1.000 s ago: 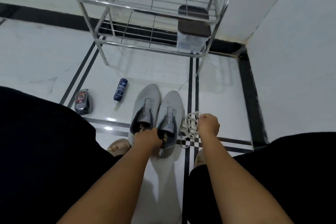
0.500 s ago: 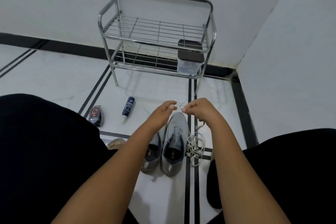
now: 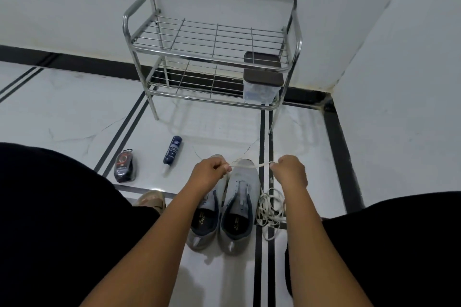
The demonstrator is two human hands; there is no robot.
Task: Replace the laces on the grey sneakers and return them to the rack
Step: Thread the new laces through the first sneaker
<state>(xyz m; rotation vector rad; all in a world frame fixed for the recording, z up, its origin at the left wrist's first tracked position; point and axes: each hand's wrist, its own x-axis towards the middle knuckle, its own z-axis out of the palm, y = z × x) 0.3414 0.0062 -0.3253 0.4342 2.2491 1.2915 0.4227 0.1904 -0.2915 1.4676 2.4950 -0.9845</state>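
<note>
Left hand (image 3: 209,174) and right hand (image 3: 290,172) raised above the sneakers (image 3: 240,204), fingers of each curled and pinched on a white lace (image 3: 250,165) stretched between them. Rest of the lace trailing down from the right hand into a loose tangle (image 3: 270,209) on the floor (image 3: 74,117), just right of the right shoe. Sneakers side by side on the floor between the knees, toes toward the rack (image 3: 212,57), heels toward the camera; no lacing seen over the tongue of the right shoe, left shoe partly hidden behind the left forearm. Rack against the wall, well beyond the shoes, both wire shelves bare of shoes. Clear box (image 3: 260,91) with a brown lid at the right end of the lower shelf. Blue tube (image 3: 172,151) lying on the floor left of the shoes, a dark round-topped container (image 3: 124,166) farther left. Toe of a tan sandal (image 3: 151,200) showing beside the left knee.
</note>
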